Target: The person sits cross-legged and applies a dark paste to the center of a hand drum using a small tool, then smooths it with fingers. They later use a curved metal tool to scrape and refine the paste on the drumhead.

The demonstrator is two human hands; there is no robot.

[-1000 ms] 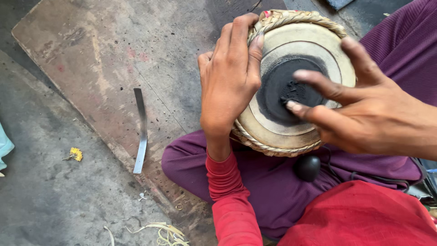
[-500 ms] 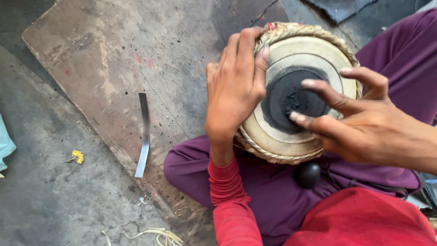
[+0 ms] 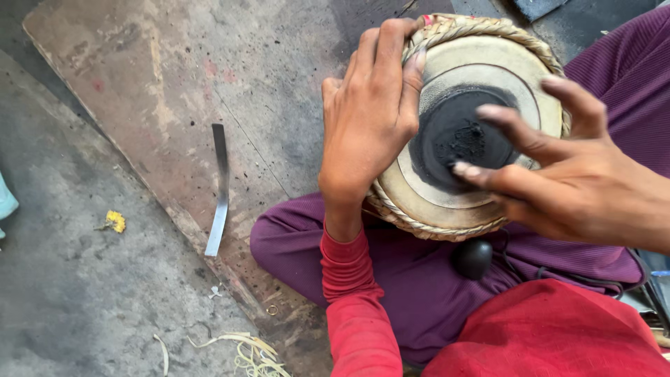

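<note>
A small drum (image 3: 426, 195) with a pale skin, a woven braided rim and a black round patch (image 3: 453, 139) in its middle rests on my lap. My left hand (image 3: 370, 112) grips the drum's left rim, fingers curled over the braid at the top. My right hand (image 3: 565, 174) hovers over the right side of the skin with fingers spread, two fingertips reaching over the black patch, which carries a lump of dark paste. A smooth black stone (image 3: 473, 258) lies on my purple trousers just below the drum.
A thin curved metal blade (image 3: 219, 188) lies on the worn brown board (image 3: 174, 84) to the left. A yellow flower scrap (image 3: 115, 221) and pale shavings (image 3: 244, 352) lie on the grey floor. Red cloth (image 3: 558, 335) covers my lap at the lower right.
My right fingers have lifted and spread over the black patch, sliding slightly right. The left hand keeps its hold on the rim. The view has shifted a little.
</note>
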